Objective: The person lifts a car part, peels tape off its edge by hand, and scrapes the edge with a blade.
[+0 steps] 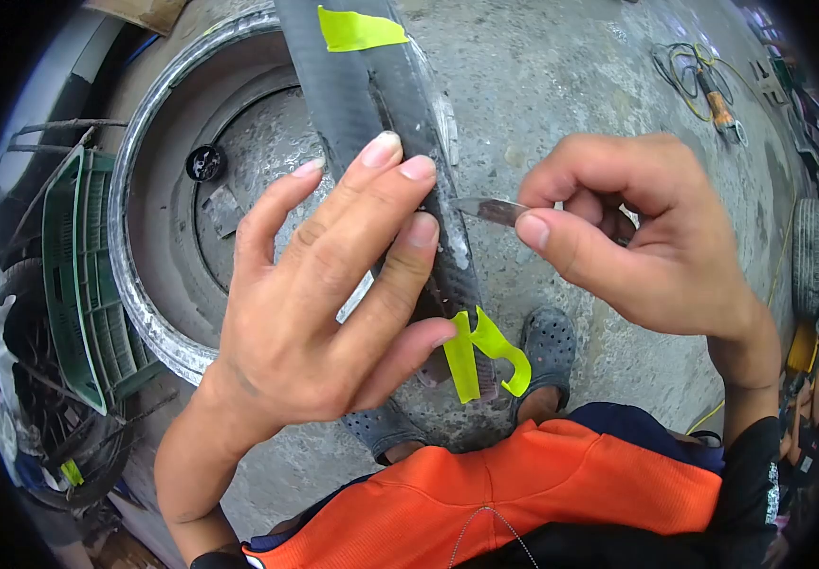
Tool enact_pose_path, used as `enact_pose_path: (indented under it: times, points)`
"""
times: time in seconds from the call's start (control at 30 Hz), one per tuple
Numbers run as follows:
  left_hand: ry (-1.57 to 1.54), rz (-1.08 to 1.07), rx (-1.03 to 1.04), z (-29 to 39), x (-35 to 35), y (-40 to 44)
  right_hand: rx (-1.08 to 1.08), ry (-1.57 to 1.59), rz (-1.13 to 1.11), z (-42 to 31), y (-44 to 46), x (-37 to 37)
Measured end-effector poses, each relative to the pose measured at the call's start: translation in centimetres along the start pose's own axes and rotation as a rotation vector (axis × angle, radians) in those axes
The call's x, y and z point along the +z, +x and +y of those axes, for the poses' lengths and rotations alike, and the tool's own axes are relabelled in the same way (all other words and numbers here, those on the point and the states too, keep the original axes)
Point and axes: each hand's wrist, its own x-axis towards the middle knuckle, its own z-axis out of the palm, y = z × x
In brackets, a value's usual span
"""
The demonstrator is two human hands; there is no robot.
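A long dark piece with a woven carbon-fibre pattern (326,90) runs from the top of the view down toward my body. My left hand (319,294) lies over it, fingers spread and fingertips resting on its surface. Between the thumb and bent fingers of my right hand (642,228) is a small pointed metal blade (493,210), its tip at the piece's right edge. Whitish residue (457,248) marks that edge. One strip of neon yellow tape (360,30) sticks across the upper part; more yellow tape (464,360) hangs at the lower end, one piece curled.
A large tire-like ring (127,223) lies on the concrete floor (523,85), under the piece. Inside it is a small black round container (205,163). A green plastic crate (77,256) stands left. A corded tool with an orange-brown handle (717,106) lies upper right.
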Motion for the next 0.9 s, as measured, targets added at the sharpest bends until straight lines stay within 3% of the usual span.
enact_pose_path:
  times: [0.3, 0.4, 0.67, 0.8, 0.9]
  points:
    - [0.040, -0.011, -0.007, 0.6, -0.2, 0.3, 0.057, 0.030, -0.085, -0.5, 0.7, -0.6]
    - [0.058, -0.005, -0.002, 0.9, -0.1, 0.5, 0.109, 0.167, -0.123, 0.0, 0.9, -0.4]
    - [0.085, 0.027, -0.009, 1.5, 0.3, 0.7, 0.479, 0.619, -0.178, 0.8, 0.8, 0.2]
    - [0.061, 0.005, 0.003, 0.8, 0.1, 0.5, 0.444, 0.757, -0.201, 1.7, 0.6, 0.4]
    - [0.020, -0.010, -0.008, 0.5, -0.2, 0.1, 0.315, 0.477, -0.103, 1.0, 0.2, 0.3]
